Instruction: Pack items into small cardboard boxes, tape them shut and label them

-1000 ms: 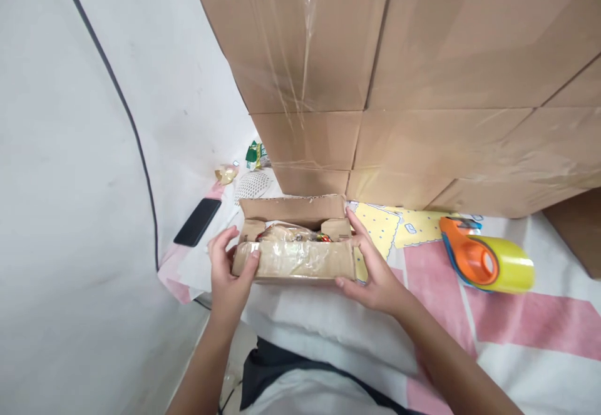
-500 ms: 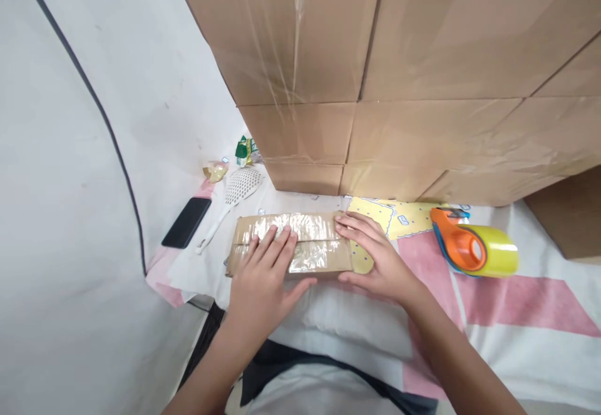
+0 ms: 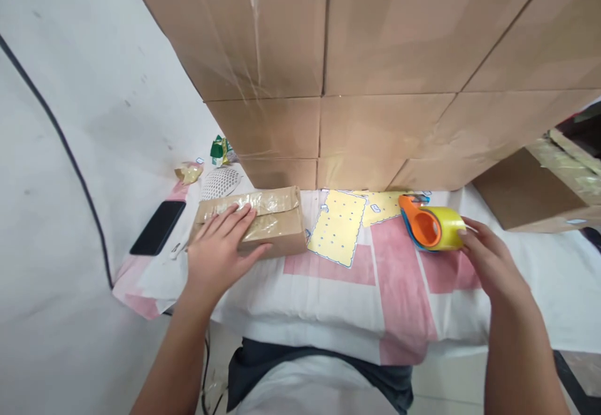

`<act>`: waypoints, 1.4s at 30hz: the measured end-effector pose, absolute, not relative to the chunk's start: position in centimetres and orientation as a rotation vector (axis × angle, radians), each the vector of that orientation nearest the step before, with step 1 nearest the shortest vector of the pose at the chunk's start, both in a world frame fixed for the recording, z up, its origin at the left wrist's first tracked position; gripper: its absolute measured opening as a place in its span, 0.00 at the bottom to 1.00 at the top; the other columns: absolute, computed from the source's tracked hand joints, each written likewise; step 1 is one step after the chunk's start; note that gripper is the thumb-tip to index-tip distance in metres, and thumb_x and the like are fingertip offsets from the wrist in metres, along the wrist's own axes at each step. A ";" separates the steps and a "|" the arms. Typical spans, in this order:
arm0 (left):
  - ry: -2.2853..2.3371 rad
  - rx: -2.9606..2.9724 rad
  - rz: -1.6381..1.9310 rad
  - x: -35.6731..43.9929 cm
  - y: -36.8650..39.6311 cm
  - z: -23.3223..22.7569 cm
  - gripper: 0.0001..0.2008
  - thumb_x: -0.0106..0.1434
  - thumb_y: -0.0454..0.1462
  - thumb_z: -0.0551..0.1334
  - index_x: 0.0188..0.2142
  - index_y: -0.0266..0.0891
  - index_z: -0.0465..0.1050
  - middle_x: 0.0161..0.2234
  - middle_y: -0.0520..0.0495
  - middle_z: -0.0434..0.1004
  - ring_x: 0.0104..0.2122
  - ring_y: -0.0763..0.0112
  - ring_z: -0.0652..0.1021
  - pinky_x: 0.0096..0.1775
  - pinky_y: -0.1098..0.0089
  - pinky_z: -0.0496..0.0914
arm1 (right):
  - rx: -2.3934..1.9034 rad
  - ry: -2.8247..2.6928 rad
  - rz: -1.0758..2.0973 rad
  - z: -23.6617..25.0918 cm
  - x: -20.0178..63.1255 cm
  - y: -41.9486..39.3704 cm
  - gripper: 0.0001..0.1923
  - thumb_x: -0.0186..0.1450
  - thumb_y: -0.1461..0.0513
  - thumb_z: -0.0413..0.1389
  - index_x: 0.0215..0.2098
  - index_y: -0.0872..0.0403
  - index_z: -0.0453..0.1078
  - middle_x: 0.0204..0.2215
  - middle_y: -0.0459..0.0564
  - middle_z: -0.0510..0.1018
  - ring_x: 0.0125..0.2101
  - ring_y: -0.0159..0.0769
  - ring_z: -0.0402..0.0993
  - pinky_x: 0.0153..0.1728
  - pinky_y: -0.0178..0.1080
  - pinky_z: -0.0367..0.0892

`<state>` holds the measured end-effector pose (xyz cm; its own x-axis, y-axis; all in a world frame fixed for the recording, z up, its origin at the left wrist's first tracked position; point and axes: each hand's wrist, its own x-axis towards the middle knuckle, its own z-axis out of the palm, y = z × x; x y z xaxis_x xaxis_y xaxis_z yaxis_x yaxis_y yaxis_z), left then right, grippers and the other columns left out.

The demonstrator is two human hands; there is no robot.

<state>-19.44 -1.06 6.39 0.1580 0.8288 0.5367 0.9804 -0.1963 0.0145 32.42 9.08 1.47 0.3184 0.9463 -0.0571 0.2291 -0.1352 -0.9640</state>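
A small brown cardboard box (image 3: 282, 224), shiny with clear tape on top, sits on the cloth-covered table. My left hand (image 3: 220, 246) lies flat across its left part, fingers stretched over the top and thumb along the front side. To the right, my right hand (image 3: 493, 258) has its fingertips around the right end of an orange and blue tape dispenser (image 3: 425, 224) with a yellow roll. That dispenser rests on the table; some of the right fingers are hidden behind the roll.
Large stacked cartons (image 3: 370, 127) rise along the back. At the left lie a black phone (image 3: 158, 227), a white perforated ladle (image 3: 220, 183) and a green packet (image 3: 220, 150). Another open carton (image 3: 516, 189) stands at the right. The tablecloth (image 3: 328, 302) has pink and yellow patches.
My right hand has left the small box and moved right to the tape dispenser. My left hand stays on the box, which has shifted slightly left and tilted, covering part of the ladle.
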 end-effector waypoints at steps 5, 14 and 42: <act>-1.551 -2.211 -0.704 -22.7 0.0 6.5 0.28 0.67 0.53 0.64 0.63 0.49 0.72 0.57 0.46 0.80 0.58 0.49 0.78 0.56 0.54 0.70 | -1.558 -1.282 1.096 2.5 30.0 9.1 0.19 0.58 0.45 0.69 0.29 0.51 0.77 0.32 0.61 0.82 0.32 0.44 0.79 0.32 0.43 0.73; -1.426 -2.073 -0.755 -21.2 -1.8 5.7 0.28 0.63 0.49 0.68 0.59 0.42 0.73 0.54 0.39 0.81 0.52 0.47 0.81 0.55 0.51 0.66 | -1.313 -1.236 1.267 2.0 24.2 8.1 0.17 0.62 0.46 0.65 0.41 0.48 0.79 0.35 0.51 0.84 0.38 0.46 0.81 0.42 0.47 0.76; -1.844 -2.992 -1.043 -2.5 6.4 4.8 0.22 0.53 0.44 0.76 0.45 0.45 0.76 0.46 0.47 0.75 0.43 0.63 0.79 0.42 0.65 0.72 | -0.986 -1.444 1.465 4.1 22.4 10.9 0.31 0.58 0.34 0.57 0.33 0.51 0.78 0.24 0.51 0.79 0.27 0.43 0.77 0.29 0.43 0.72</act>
<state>-2.46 6.44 4.78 0.3771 0.9083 0.1808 0.6233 -0.3933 0.6759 22.41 10.94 4.13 -0.3430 0.9391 0.0215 -0.0349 0.0101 -0.9993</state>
